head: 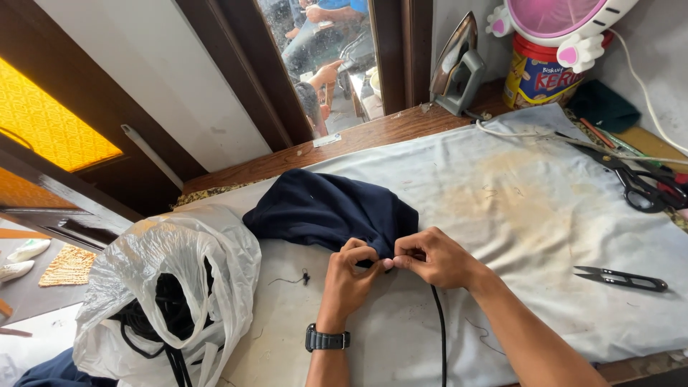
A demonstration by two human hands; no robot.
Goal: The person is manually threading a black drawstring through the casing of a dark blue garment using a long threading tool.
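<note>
A dark navy garment [322, 208] lies bunched on a stained white cloth [516, 201] that covers the table. My left hand [350, 276], with a black watch on its wrist, pinches the garment's near edge. My right hand [430, 259] pinches the same edge right beside it, fingertips almost touching the left hand's. A black cord [439, 330] runs from under my right hand toward the table's front edge. What the fingertips hold inside the fold is hidden.
A clear plastic bag [172, 287] with black cords stands at the left. Small thread snips [622, 279] lie at the right, black scissors [641, 188] farther back. An upright iron [457, 68], a round tin [537, 75] and a pink-and-white fan [559, 21] stand at the back by the window.
</note>
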